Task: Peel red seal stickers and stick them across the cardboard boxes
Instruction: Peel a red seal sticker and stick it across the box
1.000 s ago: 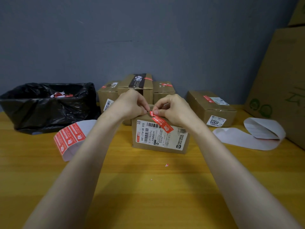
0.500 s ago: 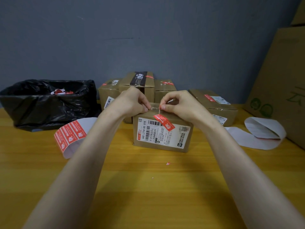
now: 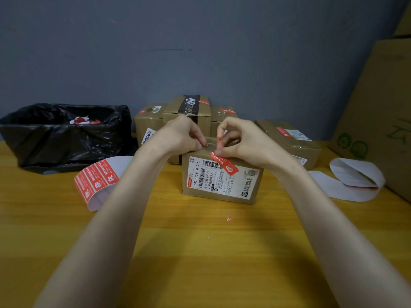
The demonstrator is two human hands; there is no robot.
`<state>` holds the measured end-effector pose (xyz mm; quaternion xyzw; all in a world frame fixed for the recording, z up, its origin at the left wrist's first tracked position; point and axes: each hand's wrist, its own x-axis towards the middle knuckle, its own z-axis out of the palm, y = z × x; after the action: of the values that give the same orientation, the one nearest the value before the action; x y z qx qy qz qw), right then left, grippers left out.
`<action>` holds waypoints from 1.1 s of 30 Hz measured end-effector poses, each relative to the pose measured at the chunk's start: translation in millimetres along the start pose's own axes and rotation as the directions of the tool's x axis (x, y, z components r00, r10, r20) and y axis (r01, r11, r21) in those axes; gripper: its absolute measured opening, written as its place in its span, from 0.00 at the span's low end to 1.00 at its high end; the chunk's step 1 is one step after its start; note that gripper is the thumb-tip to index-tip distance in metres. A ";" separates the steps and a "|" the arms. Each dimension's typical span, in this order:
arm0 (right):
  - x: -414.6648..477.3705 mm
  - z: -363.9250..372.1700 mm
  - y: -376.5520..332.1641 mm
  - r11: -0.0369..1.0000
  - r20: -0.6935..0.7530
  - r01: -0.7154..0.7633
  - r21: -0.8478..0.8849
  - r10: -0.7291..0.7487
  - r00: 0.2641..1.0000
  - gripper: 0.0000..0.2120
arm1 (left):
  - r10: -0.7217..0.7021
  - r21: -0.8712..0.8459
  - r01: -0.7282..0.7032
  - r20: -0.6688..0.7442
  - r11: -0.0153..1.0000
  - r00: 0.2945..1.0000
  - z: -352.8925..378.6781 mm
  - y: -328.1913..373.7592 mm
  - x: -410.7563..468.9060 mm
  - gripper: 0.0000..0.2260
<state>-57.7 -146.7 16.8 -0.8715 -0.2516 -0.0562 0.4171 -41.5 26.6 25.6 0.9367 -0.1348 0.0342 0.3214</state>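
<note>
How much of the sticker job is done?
The back boxes already wear red stickers. The right hand pinches a sticker onto the front box, the left hand resting on top. More wait on the strip; no bare box shows.

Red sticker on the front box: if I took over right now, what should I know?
Left hand: curled, touching the box on top; grip unclear.
Right hand: pinches the red sticker by its upper end.
Done: its lower end is stuck on the box's front.
Left to do: press the rest over the top edge.
More stickers sit on the roll at left.
</note>
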 end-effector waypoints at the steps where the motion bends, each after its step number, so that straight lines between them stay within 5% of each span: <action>1: -0.3 1.3 -0.7 1.000 -0.002 0.010 -0.006 -0.010 1.000 0.14 | 0.004 -0.002 -0.004 0.004 1.000 1.000 0.2 -0.3 0.0 0.08; 9: -7.0 -6.4 -6.9 0.988 0.057 0.002 0.152 -0.011 0.998 0.30 | 0.030 -0.013 -0.029 0.081 0.999 0.996 -3.1 2.2 -5.4 0.06; 15: -7.4 -12.3 -3.9 0.987 0.025 -0.023 0.160 0.019 1.000 0.25 | 0.102 0.091 -0.119 0.170 0.989 0.980 -4.9 2.1 -7.5 0.24; 33: -3.2 -19.9 13.1 0.932 -0.016 0.031 0.362 -0.027 1.000 0.22 | 0.103 0.002 -0.105 0.213 0.994 0.972 1.9 -3.4 -3.9 0.20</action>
<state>-51.9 -169.9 19.5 -0.7757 -0.2682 -0.0198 0.5710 -44.4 28.9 21.5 0.9287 -0.2170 -0.0483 0.2968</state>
